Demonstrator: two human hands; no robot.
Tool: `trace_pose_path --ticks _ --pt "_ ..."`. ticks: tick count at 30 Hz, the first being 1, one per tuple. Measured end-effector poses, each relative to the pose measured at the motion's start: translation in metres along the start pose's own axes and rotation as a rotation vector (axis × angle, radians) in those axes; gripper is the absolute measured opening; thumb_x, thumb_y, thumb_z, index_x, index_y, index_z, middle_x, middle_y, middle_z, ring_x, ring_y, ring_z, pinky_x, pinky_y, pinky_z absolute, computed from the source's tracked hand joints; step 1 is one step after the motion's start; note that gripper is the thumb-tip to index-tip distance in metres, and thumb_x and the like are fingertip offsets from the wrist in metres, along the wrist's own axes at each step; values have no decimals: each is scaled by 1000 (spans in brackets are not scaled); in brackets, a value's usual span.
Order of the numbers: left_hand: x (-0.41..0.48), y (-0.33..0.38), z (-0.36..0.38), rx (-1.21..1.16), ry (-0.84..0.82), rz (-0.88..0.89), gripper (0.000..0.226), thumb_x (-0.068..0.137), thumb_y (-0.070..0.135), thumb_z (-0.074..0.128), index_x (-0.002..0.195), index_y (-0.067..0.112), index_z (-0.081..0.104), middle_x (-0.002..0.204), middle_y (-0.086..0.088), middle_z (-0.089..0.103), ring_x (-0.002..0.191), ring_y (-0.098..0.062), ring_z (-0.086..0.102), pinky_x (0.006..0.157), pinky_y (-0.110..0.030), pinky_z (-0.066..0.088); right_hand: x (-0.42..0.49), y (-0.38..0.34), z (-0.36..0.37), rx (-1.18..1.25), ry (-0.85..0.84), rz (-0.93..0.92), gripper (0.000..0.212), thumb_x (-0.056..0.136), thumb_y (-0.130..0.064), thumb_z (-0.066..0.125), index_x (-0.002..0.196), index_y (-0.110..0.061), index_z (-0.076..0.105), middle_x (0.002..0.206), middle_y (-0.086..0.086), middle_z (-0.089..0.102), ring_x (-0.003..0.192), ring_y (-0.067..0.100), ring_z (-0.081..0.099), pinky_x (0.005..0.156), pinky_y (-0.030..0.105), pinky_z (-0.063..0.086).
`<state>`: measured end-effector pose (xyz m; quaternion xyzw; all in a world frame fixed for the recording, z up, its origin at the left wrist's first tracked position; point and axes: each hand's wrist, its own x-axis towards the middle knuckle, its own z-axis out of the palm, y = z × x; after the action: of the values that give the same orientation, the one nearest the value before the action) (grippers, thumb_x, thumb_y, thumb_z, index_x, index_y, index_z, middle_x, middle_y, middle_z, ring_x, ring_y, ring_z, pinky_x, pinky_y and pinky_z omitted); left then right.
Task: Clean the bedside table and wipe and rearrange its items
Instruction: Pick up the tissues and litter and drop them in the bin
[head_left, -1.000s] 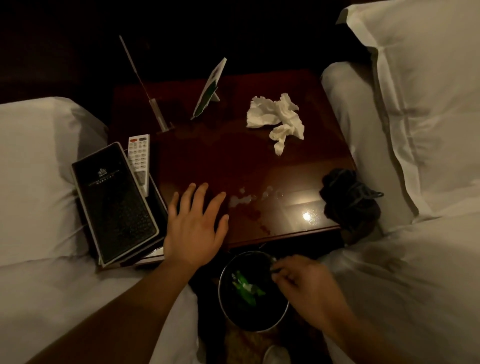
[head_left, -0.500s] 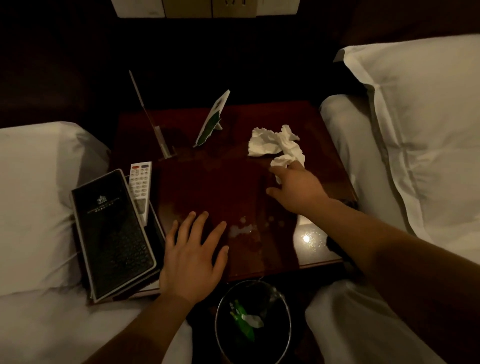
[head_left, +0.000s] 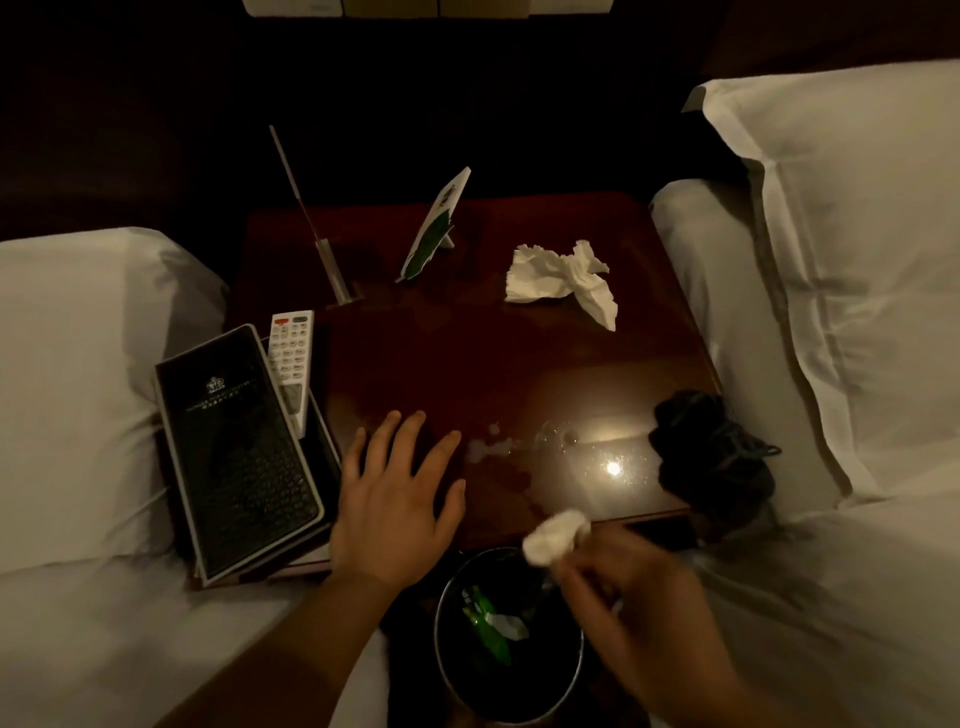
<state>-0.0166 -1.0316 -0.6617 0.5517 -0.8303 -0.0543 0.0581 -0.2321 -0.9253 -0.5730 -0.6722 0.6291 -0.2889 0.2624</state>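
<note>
The dark red bedside table (head_left: 498, 364) stands between two beds, with a wet smear (head_left: 493, 447) near its front edge. My left hand (head_left: 395, 499) lies flat and open on the front left of the top. My right hand (head_left: 623, 587), blurred, holds a small white tissue wad (head_left: 556, 535) over the round waste bin (head_left: 452, 670) below the table's front edge. A crumpled white tissue (head_left: 561, 278) lies at the back right. A dark cloth (head_left: 711, 457) sits on the right front corner.
A black folder (head_left: 234, 447) and a white remote (head_left: 291, 364) rest at the table's left edge. A tilted card stand (head_left: 436, 223) and a thin acrylic holder (head_left: 332, 270) stand at the back. White pillows (head_left: 857, 260) flank both sides. The bin holds green and white scraps.
My right hand went out to the crumpled tissue at the back right, then came back over the bin with a small white wad. The left hand stayed flat.
</note>
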Motion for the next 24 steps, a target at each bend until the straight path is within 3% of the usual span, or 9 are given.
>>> trace_pose_path --ticks 5,7,10,13,17,21,24 --pt "0 1 1 8 -4 -6 51 94 51 40 140 31 49 149 -10 45 142 -33 34 109 -58 33 -33 29 44 -58 -180 -43 12 73 -18 77 82 -25 75 81 -10 68 78 0 64 76 1 42" --pt "0 1 1 12 -7 -7 51 94 50 40 140 30 49 149 -11 44 142 -33 34 107 -59 34 -34 42 62 -133 -313 50 9 80 -27 69 84 -22 75 88 -4 70 83 8 67 74 10 47" --pt "0 0 2 22 -9 -12 51 94 51 40 141 31 48 149 -10 44 142 -32 34 107 -58 34 -34 64 87 -252 -568 185 31 91 -38 49 105 -21 71 112 5 63 98 20 63 81 23 48" --pt "-1 0 2 18 -5 -10 51 95 51 39 141 31 48 149 -10 43 142 -32 33 108 -58 33 -32 73 98 -291 -711 237 36 94 -38 50 127 -31 60 126 5 57 111 23 59 93 28 48" --pt "0 0 1 19 -7 -8 51 95 51 39 141 31 48 149 -10 43 143 -32 33 110 -57 31 -25 60 79 -257 -579 231 30 92 -36 52 120 -29 63 119 -1 62 106 17 61 88 27 49" --pt "1 2 -3 7 -16 -9 52 95 51 38 141 30 50 149 -11 44 143 -33 33 110 -57 31 1 24 21 -183 -286 136 22 85 -36 57 102 -28 70 93 -9 65 83 10 64 72 24 51" --pt "2 2 -4 -4 -26 -7 52 95 51 38 141 29 50 149 -11 45 143 -33 34 110 -57 31 48 18 -21 -170 -91 144 21 87 -32 60 105 -27 69 90 -9 65 79 8 61 71 25 51"
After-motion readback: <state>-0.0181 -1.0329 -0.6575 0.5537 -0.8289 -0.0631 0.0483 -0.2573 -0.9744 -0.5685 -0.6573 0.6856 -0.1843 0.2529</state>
